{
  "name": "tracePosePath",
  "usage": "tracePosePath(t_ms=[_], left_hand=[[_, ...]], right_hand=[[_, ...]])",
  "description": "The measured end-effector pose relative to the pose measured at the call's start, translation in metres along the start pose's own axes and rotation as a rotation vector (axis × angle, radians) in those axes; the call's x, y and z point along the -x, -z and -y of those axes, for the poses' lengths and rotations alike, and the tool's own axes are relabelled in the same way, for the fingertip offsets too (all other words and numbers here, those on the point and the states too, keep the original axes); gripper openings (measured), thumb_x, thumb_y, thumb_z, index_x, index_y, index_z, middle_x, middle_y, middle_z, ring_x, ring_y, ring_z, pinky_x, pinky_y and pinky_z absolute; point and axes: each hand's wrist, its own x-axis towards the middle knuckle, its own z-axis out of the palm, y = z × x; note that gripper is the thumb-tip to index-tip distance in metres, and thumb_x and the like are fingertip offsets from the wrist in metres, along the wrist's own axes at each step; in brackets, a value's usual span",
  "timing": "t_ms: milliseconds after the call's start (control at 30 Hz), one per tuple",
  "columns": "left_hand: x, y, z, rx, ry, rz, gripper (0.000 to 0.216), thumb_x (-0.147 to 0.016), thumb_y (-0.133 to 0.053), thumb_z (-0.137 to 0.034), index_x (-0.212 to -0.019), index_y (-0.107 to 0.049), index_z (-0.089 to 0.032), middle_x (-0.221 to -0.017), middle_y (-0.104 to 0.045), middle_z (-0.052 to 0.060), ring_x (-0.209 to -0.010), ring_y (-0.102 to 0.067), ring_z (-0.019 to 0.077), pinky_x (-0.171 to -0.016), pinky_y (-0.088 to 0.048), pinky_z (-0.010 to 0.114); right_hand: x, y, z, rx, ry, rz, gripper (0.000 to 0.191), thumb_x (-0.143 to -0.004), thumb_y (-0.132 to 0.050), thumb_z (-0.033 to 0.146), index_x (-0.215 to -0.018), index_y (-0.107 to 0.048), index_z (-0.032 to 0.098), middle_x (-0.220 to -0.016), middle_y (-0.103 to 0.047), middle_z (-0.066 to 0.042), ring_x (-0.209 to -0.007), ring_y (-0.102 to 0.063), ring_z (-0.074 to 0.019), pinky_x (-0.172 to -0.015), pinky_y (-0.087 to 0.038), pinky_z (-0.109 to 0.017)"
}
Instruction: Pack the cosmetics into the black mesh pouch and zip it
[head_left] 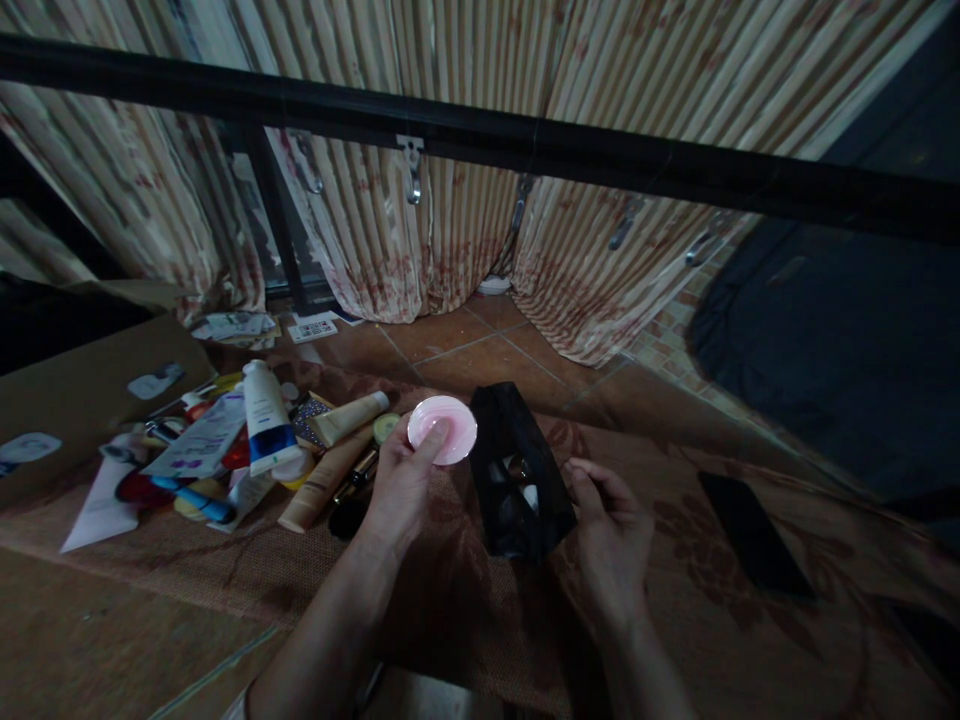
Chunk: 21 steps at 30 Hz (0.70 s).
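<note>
My left hand holds up a small round pink compact between fingers and thumb, just left of a black mesh pouch. The pouch stands open on a brown patterned mat, with small items dimly visible inside. My right hand grips the pouch's right edge with curled fingers. A heap of cosmetics lies to the left: a white and blue tube, a beige tube and a longer tan tube.
A cardboard box sits at far left with papers and leaflets beside it. A dark phone lies on the mat to the right. Striped curtains hang behind a black rail. A dark bag or cloth fills the right.
</note>
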Motion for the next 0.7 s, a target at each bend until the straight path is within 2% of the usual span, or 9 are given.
tracePosePath(t_ms=[300, 700], left_hand=[[0.0007, 0.0, -0.0008, 0.008, 0.008, -0.003, 0.038, -0.066, -0.077, -0.034, -0.097, -0.066, -0.015, -0.094, -0.069, 0.005, -0.085, -0.062, 0.0156, -0.08, -0.045, 0.027], [0.0006, -0.0014, -0.0014, -0.012, 0.012, -0.016, 0.038, -0.065, -0.077, -0.036, -0.096, -0.067, -0.015, -0.092, -0.069, 0.005, -0.079, -0.061, 0.0151, -0.07, -0.045, 0.025]], right_hand=[[-0.0009, -0.0003, 0.0017, 0.028, 0.021, 0.003, 0.024, -0.078, -0.064, 0.039, -0.087, -0.07, 0.017, -0.091, -0.072, -0.007, -0.084, -0.064, -0.0209, -0.077, -0.048, -0.034], [-0.0001, -0.0005, 0.0058, 0.045, 0.021, -0.004, 0.026, -0.077, -0.063, 0.039, -0.088, -0.07, 0.017, -0.092, -0.072, -0.007, -0.083, -0.064, -0.0208, -0.074, -0.048, -0.033]])
